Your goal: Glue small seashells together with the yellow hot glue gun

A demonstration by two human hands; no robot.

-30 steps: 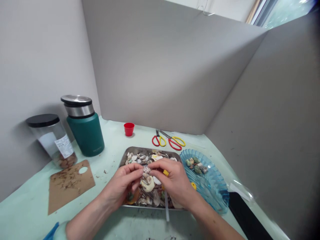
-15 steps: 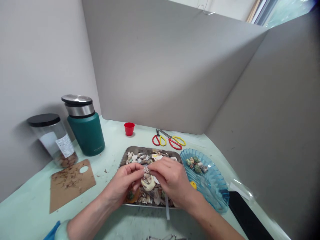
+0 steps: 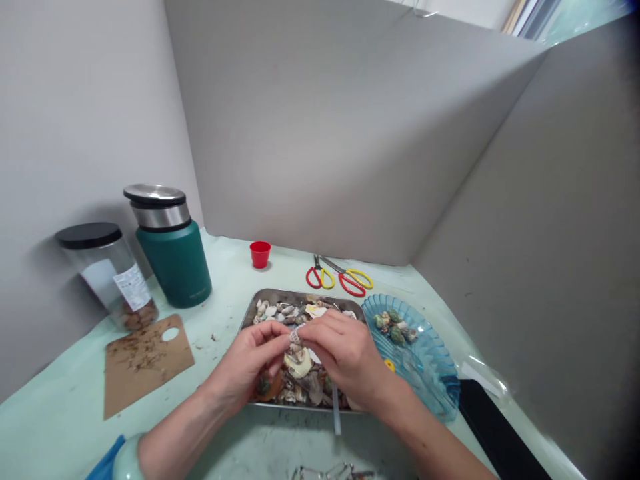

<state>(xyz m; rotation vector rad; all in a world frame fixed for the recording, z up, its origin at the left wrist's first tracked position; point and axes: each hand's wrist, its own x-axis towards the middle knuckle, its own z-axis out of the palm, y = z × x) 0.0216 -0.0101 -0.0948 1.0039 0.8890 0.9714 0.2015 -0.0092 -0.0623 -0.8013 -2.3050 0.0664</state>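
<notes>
Between the fingertips of both hands is a small pale seashell (image 3: 295, 337) with a dark net-like pattern. My left hand (image 3: 257, 357) pinches it from the left, thumb and forefinger closed. From the other side my right hand (image 3: 343, 353) grips it with closed fingers. Both hands are held over a metal tray (image 3: 260, 293) full of mixed shells, among them a larger cream-coloured shell (image 3: 299, 365). A thin pale strip (image 3: 337, 413) pokes out over the tray's near edge below my right hand; its other end is hidden.
Right of the tray is a blue fluted dish (image 3: 430, 353) holding several greenish shells. Behind it lie two pairs of scissors (image 3: 353, 283) and a red cup (image 3: 260, 255). At left stand a green flask (image 3: 175, 263), a lidded jar (image 3: 113, 277) and a brown board (image 3: 150, 363) with debris.
The camera view has shifted slightly. Both hands keep hold of the same shell, which seems turned a little between the fingertips.
</notes>
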